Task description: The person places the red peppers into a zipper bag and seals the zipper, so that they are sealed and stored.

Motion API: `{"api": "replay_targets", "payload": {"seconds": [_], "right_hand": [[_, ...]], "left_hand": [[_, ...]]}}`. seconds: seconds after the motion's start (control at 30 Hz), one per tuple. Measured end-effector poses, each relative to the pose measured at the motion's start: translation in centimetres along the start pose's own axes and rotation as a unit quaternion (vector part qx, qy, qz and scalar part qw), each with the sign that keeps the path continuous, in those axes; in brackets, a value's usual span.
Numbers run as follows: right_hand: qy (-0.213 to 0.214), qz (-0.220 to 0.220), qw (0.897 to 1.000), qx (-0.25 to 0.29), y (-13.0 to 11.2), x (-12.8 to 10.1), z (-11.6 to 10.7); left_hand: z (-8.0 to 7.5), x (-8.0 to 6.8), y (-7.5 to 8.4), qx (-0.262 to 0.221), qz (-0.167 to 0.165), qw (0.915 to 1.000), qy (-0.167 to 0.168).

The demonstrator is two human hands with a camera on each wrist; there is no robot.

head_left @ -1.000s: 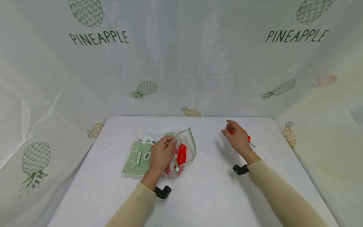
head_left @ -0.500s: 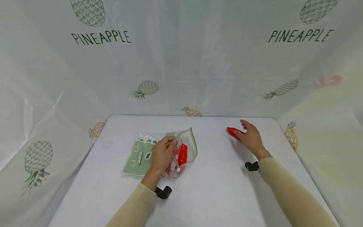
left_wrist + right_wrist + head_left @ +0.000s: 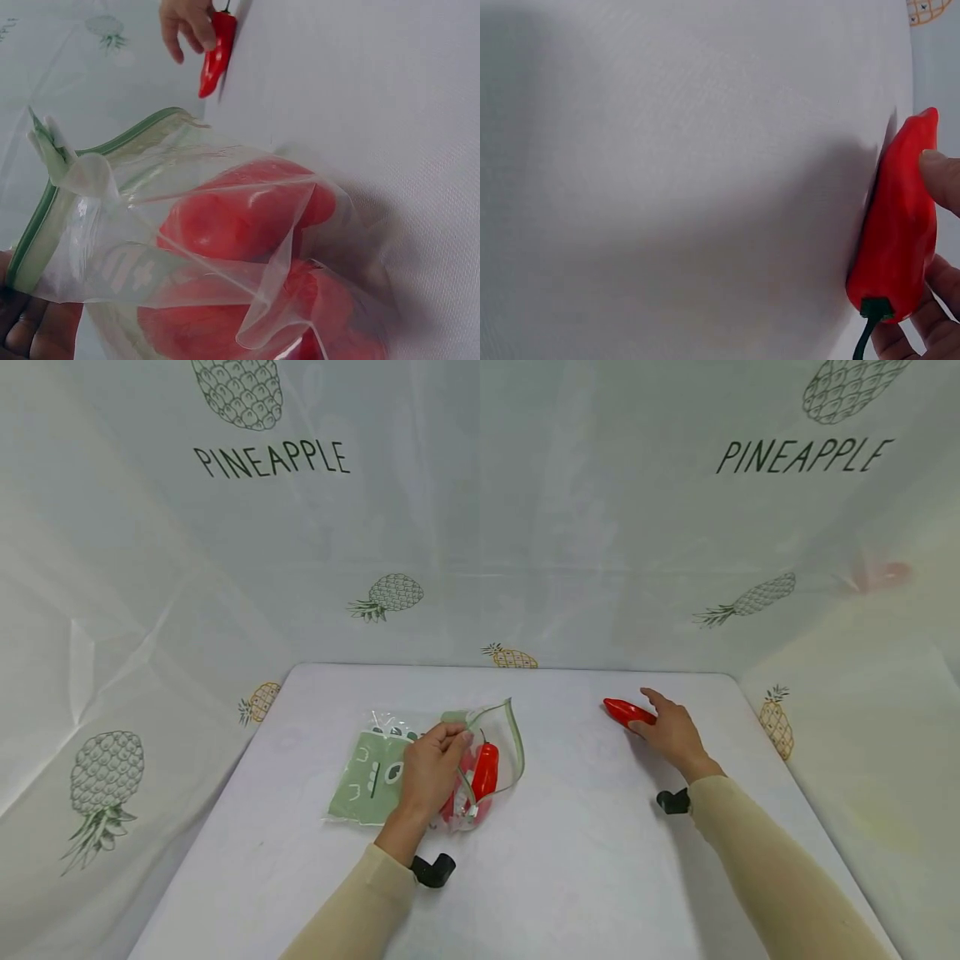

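Observation:
My left hand [image 3: 429, 770] pinches the green-edged rim of a clear zip bag [image 3: 519, 745], which stands with its mouth spread. Through the bag's wall in the left wrist view, red peppers [image 3: 244, 214] show. One glossy pepper [image 3: 486, 767] stands near the opening with its stem up. Farther right, my right hand [image 3: 672, 741] holds a long red pepper [image 3: 896, 225] at the table surface. Its thumb lies on one side, and other fingers curl at the far side near the green stem. The index finger is lifted off, pointing up in the head view.
A flat green pouch [image 3: 352, 785] in clear plastic, printed with a cartoon face, lies left of the bag, partly behind the left hand. The white table [image 3: 570, 860] meets a pale curtain [image 3: 585, 527] printed with pineapples at the back and sides. Both wrists wear black cameras [image 3: 435, 870].
My right hand has moved right along the pepper on the table and settled on it, thumb pressed to its side. The left hand has kept its hold on the bag rim.

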State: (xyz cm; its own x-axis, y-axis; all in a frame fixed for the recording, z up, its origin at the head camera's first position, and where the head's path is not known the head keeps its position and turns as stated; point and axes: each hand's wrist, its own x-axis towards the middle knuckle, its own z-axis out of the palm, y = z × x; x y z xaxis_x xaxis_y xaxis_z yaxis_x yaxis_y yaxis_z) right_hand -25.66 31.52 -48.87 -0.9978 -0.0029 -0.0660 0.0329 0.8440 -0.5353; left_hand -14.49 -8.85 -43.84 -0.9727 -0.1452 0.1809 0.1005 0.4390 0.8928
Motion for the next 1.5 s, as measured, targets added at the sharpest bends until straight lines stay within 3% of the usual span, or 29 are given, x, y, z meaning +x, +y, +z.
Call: {"api": "replay_targets", "payload": {"seconds": [0.7,1.0,1.33,1.5], "right_hand": [[-0.006,0.029,1.000,-0.002,0.1,-0.3,0.5],[-0.002,0.014,1.000,-0.003,0.1,-0.5,0.6],[-0.002,0.028,0.998,0.053,-0.2,-1.1,0.0],[0.019,0.037,0.994,0.099,0.1,-1.0,0.2]], "left_hand": [[0.1,-0.1,0.0,-0.001,-0.003,1.0000,-0.003],[0.1,0.0,-0.4,0.000,0.001,1.0000,-0.002],[0.2,0.0,-0.4,0.002,-0.008,1.0000,-0.001],[0.3,0.0,-0.4,0.000,-0.009,1.0000,0.000]]}}
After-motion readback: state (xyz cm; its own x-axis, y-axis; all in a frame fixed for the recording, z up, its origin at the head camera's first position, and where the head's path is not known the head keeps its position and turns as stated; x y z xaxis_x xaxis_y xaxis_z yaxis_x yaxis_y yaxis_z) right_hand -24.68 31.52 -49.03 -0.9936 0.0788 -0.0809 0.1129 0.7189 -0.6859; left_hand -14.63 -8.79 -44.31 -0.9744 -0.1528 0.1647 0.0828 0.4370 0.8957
